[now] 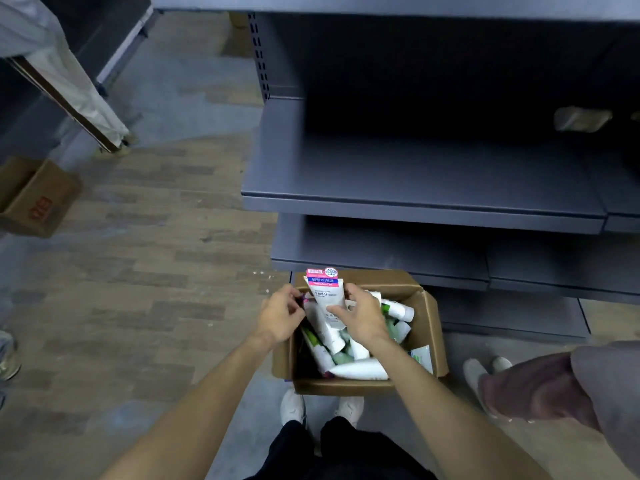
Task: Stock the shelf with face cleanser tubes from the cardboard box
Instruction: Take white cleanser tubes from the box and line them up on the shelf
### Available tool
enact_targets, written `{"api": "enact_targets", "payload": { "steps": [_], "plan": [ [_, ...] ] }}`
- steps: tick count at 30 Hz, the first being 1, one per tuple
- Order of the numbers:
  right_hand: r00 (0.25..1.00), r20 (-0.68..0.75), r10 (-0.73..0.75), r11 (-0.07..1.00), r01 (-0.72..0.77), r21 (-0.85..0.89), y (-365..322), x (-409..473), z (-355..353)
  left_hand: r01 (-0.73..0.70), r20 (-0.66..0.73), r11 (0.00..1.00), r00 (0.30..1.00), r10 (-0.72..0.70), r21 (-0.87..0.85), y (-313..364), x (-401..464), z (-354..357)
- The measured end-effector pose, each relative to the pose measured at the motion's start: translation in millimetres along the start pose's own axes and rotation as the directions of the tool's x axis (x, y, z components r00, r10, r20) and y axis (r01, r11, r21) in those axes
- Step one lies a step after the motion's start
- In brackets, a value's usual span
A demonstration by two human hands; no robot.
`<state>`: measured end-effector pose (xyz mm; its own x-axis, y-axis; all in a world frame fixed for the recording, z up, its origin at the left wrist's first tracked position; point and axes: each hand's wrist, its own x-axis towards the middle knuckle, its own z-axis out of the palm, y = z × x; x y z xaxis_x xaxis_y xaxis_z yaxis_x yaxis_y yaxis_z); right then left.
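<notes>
The right hand (363, 318) is grasping a white tube (327, 299) upright over the cardboard box (431, 327), which is standing on the floor below the shelf (415, 181). The left hand (278, 318) is pinching something small and pink beside it. The tube is looking light, soft-walled and slick; mid-body is judged the best hold. The label is reading "Facial"; finer print is illegible.

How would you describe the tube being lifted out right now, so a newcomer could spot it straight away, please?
Start at the grey shelf unit; on the floor at its foot sits an open cardboard box of tubes. The face cleanser tube is held above the box's far left corner by the right hand. Unlike the tubes lying jumbled below, it stands upright, white with a pink and blue top and the word "Facial".
</notes>
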<state>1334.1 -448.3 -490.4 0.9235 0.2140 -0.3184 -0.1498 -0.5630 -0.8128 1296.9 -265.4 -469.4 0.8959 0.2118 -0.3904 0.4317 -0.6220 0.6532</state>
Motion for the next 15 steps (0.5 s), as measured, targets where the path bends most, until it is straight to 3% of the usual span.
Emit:
{"api": "enact_targets", "payload": {
  "steps": [7, 15],
  "plan": [
    [0.966, -0.085, -0.245, 0.969, 0.248, 0.017, -84.6, 29.6, -58.7, -0.277, -0.01, 0.923, 0.957, 0.29, 0.267, 73.4, 34.7, -78.5],
    [0.901, -0.149, -0.407, 0.912, 0.411, -0.006, -175.8, 49.2, -103.6, -0.415, -0.182, 0.852, 0.856, 0.485, 0.319, 141.5, 48.3, -152.3]
  ]
}}
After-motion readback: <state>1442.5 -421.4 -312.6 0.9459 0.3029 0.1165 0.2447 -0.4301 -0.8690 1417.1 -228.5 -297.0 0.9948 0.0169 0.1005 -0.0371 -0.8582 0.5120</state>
